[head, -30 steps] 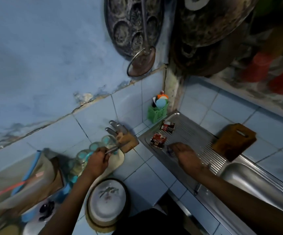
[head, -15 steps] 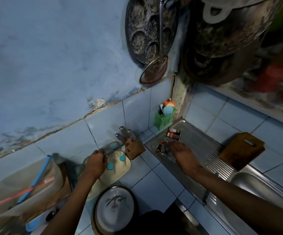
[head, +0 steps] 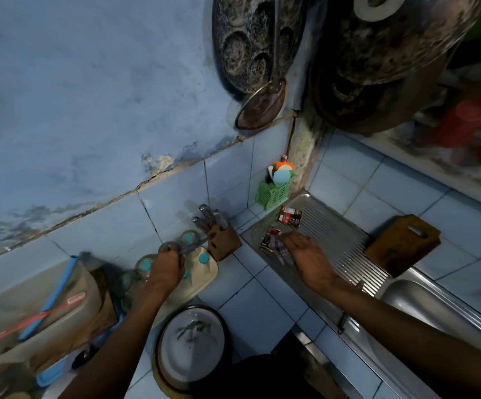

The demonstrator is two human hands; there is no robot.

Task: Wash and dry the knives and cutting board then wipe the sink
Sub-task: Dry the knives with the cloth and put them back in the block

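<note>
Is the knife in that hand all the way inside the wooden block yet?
Not yet. The left hand grips the knife; its blade shows bare, the tip just at the wooden block.

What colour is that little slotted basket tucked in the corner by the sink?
Green: the basket shows clearly in the head view, in the tiled corner.

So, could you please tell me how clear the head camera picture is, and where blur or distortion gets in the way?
Head view: dim, bluish light; wide-angle bending curves the wall's tile line. The lower-left clutter is smeared by motion blur. The centre is sharper: the left hand grips a knife beside the knife block; the cutting board reads clearly.
</note>
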